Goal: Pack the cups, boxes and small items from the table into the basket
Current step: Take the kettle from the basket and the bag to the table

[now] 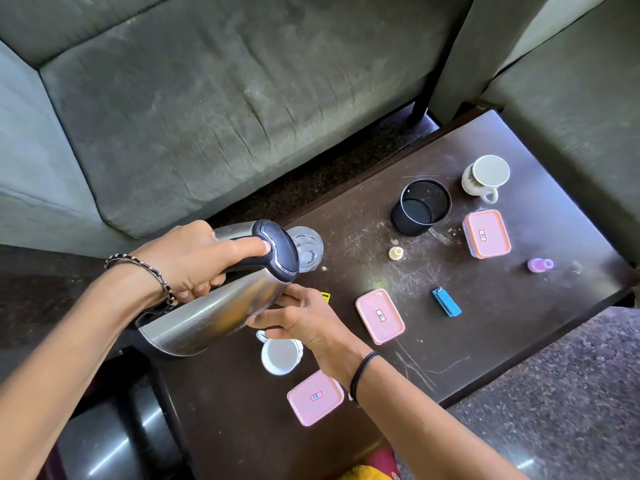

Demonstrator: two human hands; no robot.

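Gripping tilted flask, both hands; over table edge

Tilted kettle blocks left of tabletop, top end over glass; cup just near of it. Open lane mid-table between glass and mesh pot, only cap in it. Right side: mug, far box, middle box, clip, bottle, well apart. Near box beside cup. Bare stretch along near right edge. Sofa hems far side, chair far right corner.
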